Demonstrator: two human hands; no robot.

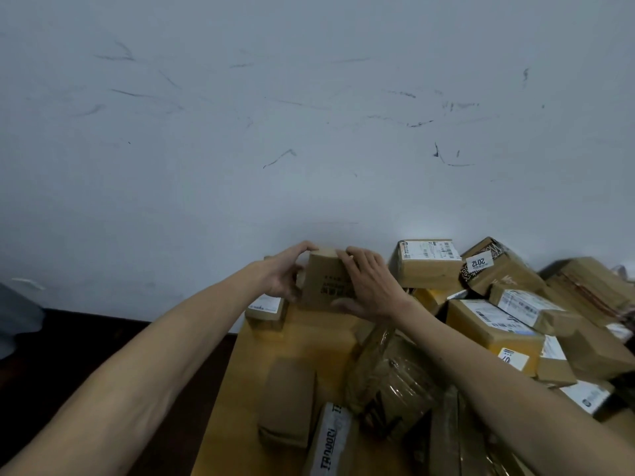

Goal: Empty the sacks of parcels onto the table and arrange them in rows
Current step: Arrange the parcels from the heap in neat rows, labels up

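Note:
A small brown cardboard box [324,281] with black print stands at the far edge of the wooden table [309,338], against the wall. My left hand [283,273] grips its left side, fingers curled over the top. My right hand [369,286] grips its right side, thumb under the near edge. A low labelled parcel [266,310] lies just left of it. A heap of brown and yellow parcels [498,304] covers the right of the table. A plain brown box [288,401] and a tape-wrapped parcel [388,379] lie nearer to me.
A scuffed white wall [309,115] rises right behind the table. Dark floor [103,338] lies left of the table's edge. A long box with a white printed label [331,438] lies at the near edge. Bare tabletop shows between the held box and the plain brown box.

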